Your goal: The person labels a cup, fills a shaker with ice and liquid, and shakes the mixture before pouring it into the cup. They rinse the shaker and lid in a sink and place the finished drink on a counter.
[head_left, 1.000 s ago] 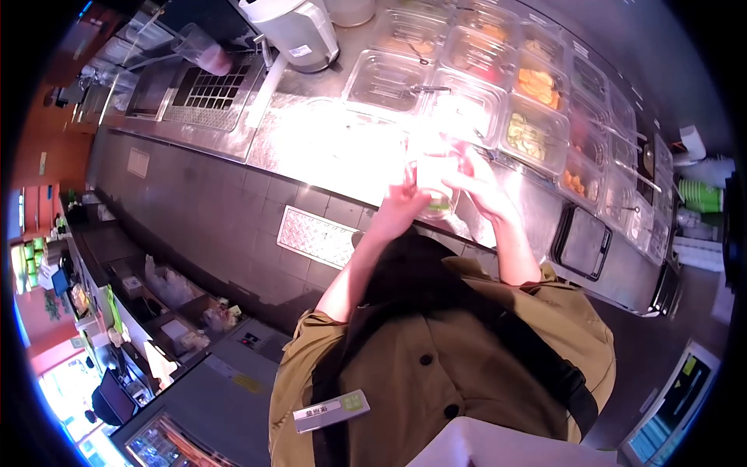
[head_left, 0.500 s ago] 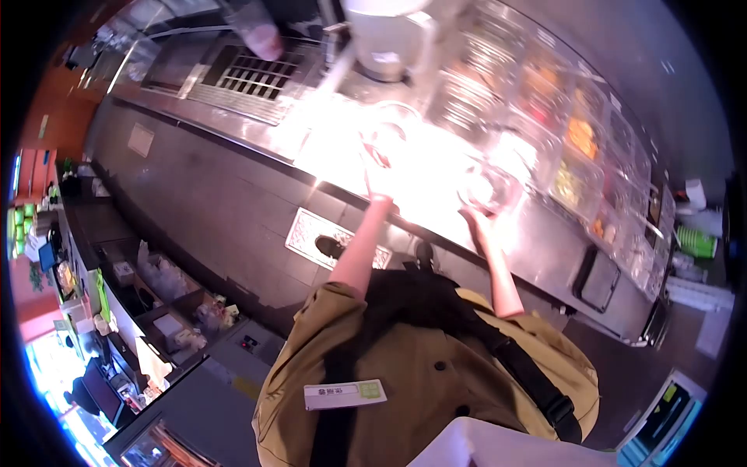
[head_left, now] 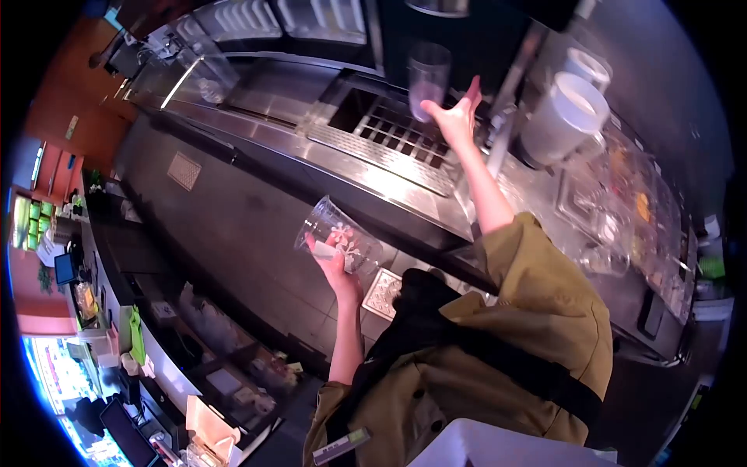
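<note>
My left hand [head_left: 336,272] is closed around a clear plastic cup [head_left: 342,229] with a pale flower print, held tilted over the floor in front of the counter. My right hand [head_left: 457,118] reaches over the drip grate [head_left: 401,134] with thumb and fingers spread. Just left of it stands a tall clear cup [head_left: 430,70] with something pinkish low inside. The thumb tip overlaps that cup's lower edge in this view, and the fingers are not wrapped around it.
Right of the grate stand a large white pitcher [head_left: 566,117] and a second pitcher [head_left: 589,68]. Clear food containers [head_left: 622,183] line the counter's right end. The steel counter edge [head_left: 366,177] runs across the front. Behind on the left is a lower counter with shelves [head_left: 222,327].
The view has swung left along the counter. My left hand has moved away from the bright worktop and holds the printed cup. My right hand has moved from the worktop to the grate.
</note>
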Demonstrator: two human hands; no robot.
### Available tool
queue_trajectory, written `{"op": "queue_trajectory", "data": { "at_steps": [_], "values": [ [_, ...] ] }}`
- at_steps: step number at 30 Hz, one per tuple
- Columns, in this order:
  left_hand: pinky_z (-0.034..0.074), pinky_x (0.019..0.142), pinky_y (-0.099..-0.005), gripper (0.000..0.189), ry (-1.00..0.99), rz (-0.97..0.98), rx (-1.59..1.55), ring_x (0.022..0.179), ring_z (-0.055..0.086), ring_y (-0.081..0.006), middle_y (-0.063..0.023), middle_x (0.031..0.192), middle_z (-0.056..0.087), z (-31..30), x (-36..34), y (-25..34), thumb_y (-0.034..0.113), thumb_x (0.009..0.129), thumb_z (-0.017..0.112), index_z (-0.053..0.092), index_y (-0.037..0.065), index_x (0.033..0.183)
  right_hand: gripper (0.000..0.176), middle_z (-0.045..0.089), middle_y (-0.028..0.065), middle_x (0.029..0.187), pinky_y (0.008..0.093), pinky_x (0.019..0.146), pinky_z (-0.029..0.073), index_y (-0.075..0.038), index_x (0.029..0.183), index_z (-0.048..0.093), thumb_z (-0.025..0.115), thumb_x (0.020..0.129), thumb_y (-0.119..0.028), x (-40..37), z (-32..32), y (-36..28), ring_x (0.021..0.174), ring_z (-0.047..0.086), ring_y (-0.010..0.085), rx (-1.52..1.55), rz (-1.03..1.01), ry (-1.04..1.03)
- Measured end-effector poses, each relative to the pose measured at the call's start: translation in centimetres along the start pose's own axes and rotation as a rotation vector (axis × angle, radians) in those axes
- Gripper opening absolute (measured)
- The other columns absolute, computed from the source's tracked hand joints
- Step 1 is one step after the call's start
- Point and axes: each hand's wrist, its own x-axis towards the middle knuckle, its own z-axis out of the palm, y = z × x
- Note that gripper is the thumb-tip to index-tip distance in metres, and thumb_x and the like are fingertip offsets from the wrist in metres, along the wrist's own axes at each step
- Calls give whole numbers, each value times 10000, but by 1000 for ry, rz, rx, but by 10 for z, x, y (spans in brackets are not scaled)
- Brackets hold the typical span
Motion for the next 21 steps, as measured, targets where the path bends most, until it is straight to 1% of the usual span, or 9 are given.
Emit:
{"op": "queue_trajectory", "data": {
  "at_steps": [2,4,5,7,9,11,14,18,21],
  "values": [
    [379,915,-403,880,57,68,54,1049,489,-270,-115,1177,429,-21,39,20,261,752,611,24,132,1393,1232,246,241,1344,383,1027,259,33,1341,117,837,450,-419,40,54,18,1258,252,354,-213,-221,164],
    [390,903,-381,827,97,116,57,1053,491,-264,-131,1222,403,-57,87,31,183,781,579,25,129,1393,1242,293,240,1325,377,1025,265,54,1331,130,840,437,-436,60,82,27,1234,302,335,-271,-280,199],
    [406,885,-379,796,138,131,86,1056,493,-268,-145,1238,396,-74,112,37,171,795,561,36,137,1392,1229,327,238,1302,363,1018,269,52,1331,136,854,440,-397,68,92,35,1207,344,324,-174,-329,265],
    [423,863,-357,728,198,145,123,1074,489,-266,-168,1252,395,-102,164,53,131,830,510,46,142,1392,1158,394,207,1222,351,956,347,23,1339,146,862,481,-278,76,106,41,1099,437,290,62,-254,293],
    [402,890,-354,735,215,174,195,1082,488,-252,-162,1243,408,-138,223,73,156,829,527,52,135,1390,1098,436,180,1168,340,922,382,-1,1336,170,853,504,-211,78,116,38,1044,466,251,-14,-318,315],
    [366,930,-356,742,245,147,216,1100,470,-228,-158,1273,386,-169,290,95,183,825,545,63,122,1385,1084,441,176,1187,351,955,353,-33,1362,138,821,525,-124,79,144,35,1074,451,256,36,-425,160],
    [313,966,-346,872,342,226,350,1197,347,-241,-186,1316,328,-197,393,129,151,789,637,2,69,1380,1111,373,170,1270,363,996,312,-87,1383,104,805,522,-73,60,210,-54,1134,409,261,7,-226,-119],
    [303,978,-360,1035,468,353,591,1215,336,-283,-204,1301,368,-253,543,143,234,659,760,35,42,1374,1112,371,153,1235,382,1007,287,-87,1374,40,774,542,-13,74,344,-120,1141,383,259,621,-212,-500],
    [307,973,-388,1071,571,416,660,1181,358,-333,-221,1275,389,-271,643,152,247,605,784,64,36,1370,1080,371,176,1263,389,972,325,-93,1379,40,747,565,-21,63,467,-173,1133,423,280,721,-274,-576]
  ]
}}
